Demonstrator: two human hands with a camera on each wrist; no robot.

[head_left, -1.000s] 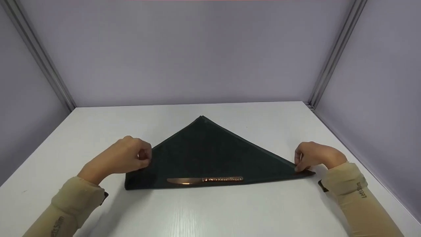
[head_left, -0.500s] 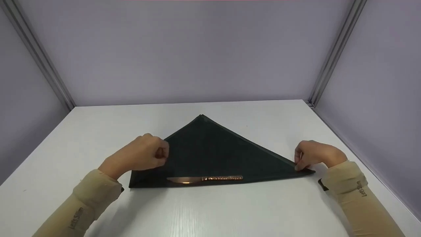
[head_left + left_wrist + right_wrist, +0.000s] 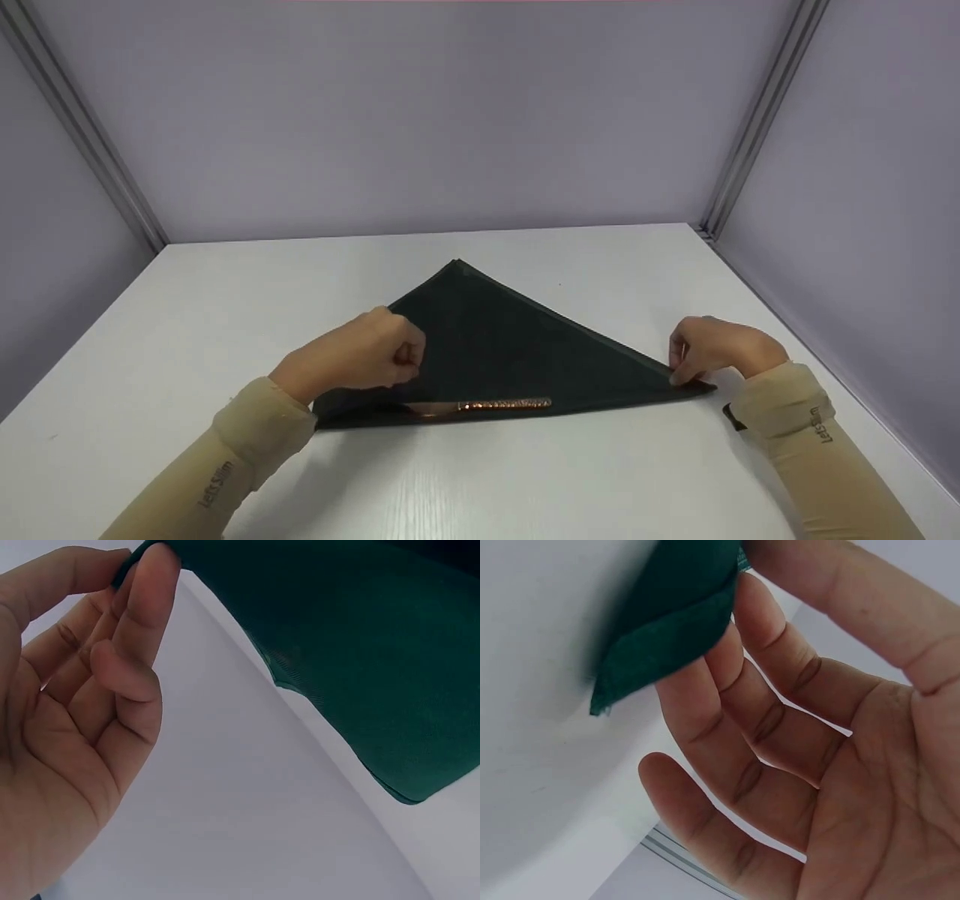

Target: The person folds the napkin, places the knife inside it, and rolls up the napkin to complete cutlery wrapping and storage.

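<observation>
A dark green cloth point(image 3: 495, 349) folded into a triangle lies on the white table point(image 3: 480, 480). A copper-coloured knife point(image 3: 480, 406) lies along its near edge, its blade end partly under the lifted cloth. My left hand point(image 3: 375, 352) pinches the cloth's left corner between thumb and forefinger point(image 3: 146, 592) and holds it lifted over the cloth point(image 3: 360, 652). My right hand point(image 3: 712, 352) pinches the right corner point(image 3: 667, 622) at the table surface, with its other fingers point(image 3: 735, 765) spread.
Grey-lilac walls with metal corner posts point(image 3: 757, 120) close in the table on three sides. The table's right edge point(image 3: 825, 390) runs just past my right hand. Both forearms wear tan sleeves point(image 3: 810, 450).
My left hand has carried the cloth's left corner rightward and inward, folding it over the cloth and covering part of the knife's blade. The right hand has stayed put.
</observation>
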